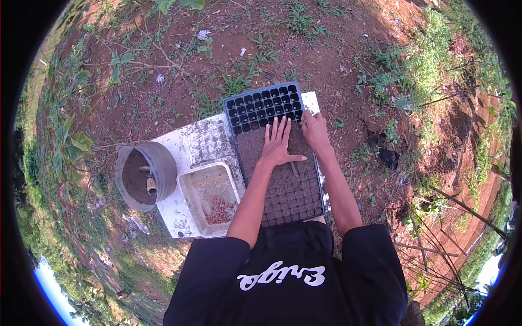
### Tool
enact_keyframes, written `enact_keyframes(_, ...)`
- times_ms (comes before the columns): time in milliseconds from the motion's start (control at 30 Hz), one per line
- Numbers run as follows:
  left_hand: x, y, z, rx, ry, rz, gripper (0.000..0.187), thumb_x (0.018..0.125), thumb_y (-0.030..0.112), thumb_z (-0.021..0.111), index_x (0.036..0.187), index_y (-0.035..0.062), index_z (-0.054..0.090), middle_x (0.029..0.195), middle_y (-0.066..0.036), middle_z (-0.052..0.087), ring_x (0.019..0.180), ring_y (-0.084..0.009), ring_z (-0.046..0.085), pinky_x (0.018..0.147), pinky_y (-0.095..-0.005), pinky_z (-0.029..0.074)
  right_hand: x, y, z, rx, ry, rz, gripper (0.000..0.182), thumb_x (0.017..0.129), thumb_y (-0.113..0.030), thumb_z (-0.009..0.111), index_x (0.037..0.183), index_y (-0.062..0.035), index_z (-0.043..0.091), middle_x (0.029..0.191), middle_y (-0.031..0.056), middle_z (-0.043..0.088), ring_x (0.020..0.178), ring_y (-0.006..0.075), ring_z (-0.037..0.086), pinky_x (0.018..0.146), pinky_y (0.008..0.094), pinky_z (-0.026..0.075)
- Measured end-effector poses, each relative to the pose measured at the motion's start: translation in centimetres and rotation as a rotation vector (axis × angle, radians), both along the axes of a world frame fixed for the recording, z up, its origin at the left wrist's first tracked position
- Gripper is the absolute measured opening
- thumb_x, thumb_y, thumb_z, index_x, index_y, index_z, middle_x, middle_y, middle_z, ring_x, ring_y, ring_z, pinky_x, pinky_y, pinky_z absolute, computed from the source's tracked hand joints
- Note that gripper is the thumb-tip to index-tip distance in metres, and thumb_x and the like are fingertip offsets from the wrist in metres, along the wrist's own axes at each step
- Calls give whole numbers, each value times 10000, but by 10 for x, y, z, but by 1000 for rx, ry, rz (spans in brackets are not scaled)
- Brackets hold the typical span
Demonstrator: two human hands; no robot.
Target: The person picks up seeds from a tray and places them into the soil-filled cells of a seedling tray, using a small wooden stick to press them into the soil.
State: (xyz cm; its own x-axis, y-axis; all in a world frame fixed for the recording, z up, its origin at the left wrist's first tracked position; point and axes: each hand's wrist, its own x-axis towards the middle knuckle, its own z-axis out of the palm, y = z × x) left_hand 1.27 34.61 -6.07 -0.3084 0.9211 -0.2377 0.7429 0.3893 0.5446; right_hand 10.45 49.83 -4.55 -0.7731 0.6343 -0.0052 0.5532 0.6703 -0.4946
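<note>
A black seedling tray (pixel 293 198) with many soil-filled cells lies on a white board. At its far end sits another black tray (pixel 263 106) whose cells look empty. My left hand (pixel 278 144) rests flat on the soil-filled cells, fingers spread and fingertips at the edge of the empty-celled tray. Near the right edge of the trays, my right hand (pixel 314 129) has its fingers bent together; whatever they may hold is too small to make out. A thin stick-like piece (pixel 294 169) lies on the soil below my left thumb.
Left of the trays, a pale square basin (pixel 186 194) holds small reddish-brown pieces. A grey bucket (pixel 167 163) with soil and a handled tool (pixel 151 187) stands at the left end of the stained white board (pixel 187 140). Leafy branches hang at the upper left.
</note>
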Motion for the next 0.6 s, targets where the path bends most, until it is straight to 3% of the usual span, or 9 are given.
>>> enact_keyframes(167, -1, 0, -1, 8, -17, -9, 1538, 470, 914, 659, 1578, 56, 28, 1641, -173, 51, 1518, -356, -31, 1211, -554, -23, 3, -4, 2, 4, -8, -20, 224, 787, -45, 689, 979, -62, 575, 892, 111, 655, 879, 356, 580, 763, 478, 479)
enact_keyframes(267, -8, -1, 3, 17, -121, -23, 1580, 417, 876, 717, 1579, 62, 22, 1633, -216, 17, 1510, -393, -49, 1207, -565, -16, 17, -21, 6, -65, 176, -38, 199, 797, -36, 688, 978, -63, 609, 904, 101, 659, 875, 330, 570, 793, 444, 462)
enact_keyframes(333, -11, -9, 4, 99, -131, 3, 1598, 394, 837, 755, 1579, 62, 15, 1624, -247, -6, 1502, -420, -60, 1205, -571, -11, 31, -48, 13, -82, 271, -204, 193, 805, -35, 699, 986, -72, 644, 914, 81, 668, 876, 304, 559, 820, 416, 444)
enact_keyframes(400, -14, -21, 12, 166, -130, 42, 1633, 353, 725, 846, 1578, 65, -8, 1591, -330, -65, 1476, -494, -87, 1192, -600, 5, 45, -81, 16, -166, 283, -262, 210, 806, -69, 731, 1002, -74, 656, 916, 64, 671, 882, 287, 555, 831, 405, 426)
enact_keyframes(600, -7, -61, 19, 1, -32, 139, 1640, 338, 662, 881, 1580, 73, -14, 1587, -337, -91, 1473, -496, -109, 1178, -626, -9, 62, -137, 14, -104, 120, -197, 220, 771, -146, 786, 957, -87, 684, 893, 48, 683, 883, 266, 558, 839, 385, 396)
